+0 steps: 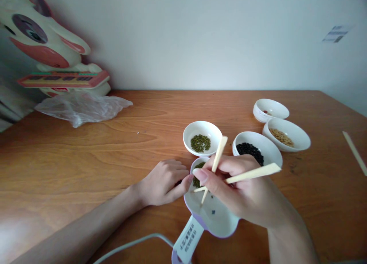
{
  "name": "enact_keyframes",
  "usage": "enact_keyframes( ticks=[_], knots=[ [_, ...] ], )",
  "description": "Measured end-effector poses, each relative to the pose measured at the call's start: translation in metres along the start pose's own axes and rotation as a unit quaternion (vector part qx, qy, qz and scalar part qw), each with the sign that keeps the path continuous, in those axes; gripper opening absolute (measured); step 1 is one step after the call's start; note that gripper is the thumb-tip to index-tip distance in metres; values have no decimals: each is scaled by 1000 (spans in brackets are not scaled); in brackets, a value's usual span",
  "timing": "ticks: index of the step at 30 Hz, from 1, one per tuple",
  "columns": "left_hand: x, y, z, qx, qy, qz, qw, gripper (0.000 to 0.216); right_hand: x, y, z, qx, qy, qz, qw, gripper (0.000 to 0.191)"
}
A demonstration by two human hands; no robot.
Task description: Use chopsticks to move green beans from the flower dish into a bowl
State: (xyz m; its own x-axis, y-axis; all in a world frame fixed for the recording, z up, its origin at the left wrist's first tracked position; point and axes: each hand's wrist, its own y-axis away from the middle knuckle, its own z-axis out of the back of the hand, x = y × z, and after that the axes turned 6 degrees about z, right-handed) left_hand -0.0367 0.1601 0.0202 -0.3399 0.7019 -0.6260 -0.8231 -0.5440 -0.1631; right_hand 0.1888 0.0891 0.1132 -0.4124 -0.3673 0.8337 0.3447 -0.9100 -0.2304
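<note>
My right hand [237, 183] is closed round a pair of pale wooden chopsticks [252, 173], whose tips cross low over a white dish with a purple rim [225, 222]. Green mung beans [197, 180] fill the dish's upper-left compartment, partly hidden by my fingers. A small dark mark and a tiny speck show on its lower floor; whether the tips pinch anything, I cannot make out. My left hand [169, 182] rests at the dish's left side, fingers curled, thumb on the rim. Just beyond stands a white bowl [187, 136] of mung beans.
At the right are white bowls with black beans [249, 151], pale yellow beans [281, 137] and a few reddish bits [265, 112]. A stick [354, 153] lies far right. A labelled handle [189, 239] and cable [134, 241] are in front. Plastic bag [80, 107] and cow toy [63, 78] stand left.
</note>
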Motion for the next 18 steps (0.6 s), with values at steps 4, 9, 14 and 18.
enact_keyframes(
  ticks=[4, 9, 14, 18],
  knots=[
    [1, 0, 0, 20, -26, 5, 999, 37, 0, 3, 9, -17, 2, 14, 1000, 37],
    [-1, -2, 1, 25, -58, -1, 998, 42, 5, 10, 21, -70, 1, -6, 998, 30],
    [0, -2, 0, 19, -57, -9, 998, 42, 9, 23, 41, -140, -11, -26, 990, 26],
    [0, -1, 0, 17, -53, -13, 998, 41, 0, 32, 58, -110, 4, -99, 989, 36]
  ],
)
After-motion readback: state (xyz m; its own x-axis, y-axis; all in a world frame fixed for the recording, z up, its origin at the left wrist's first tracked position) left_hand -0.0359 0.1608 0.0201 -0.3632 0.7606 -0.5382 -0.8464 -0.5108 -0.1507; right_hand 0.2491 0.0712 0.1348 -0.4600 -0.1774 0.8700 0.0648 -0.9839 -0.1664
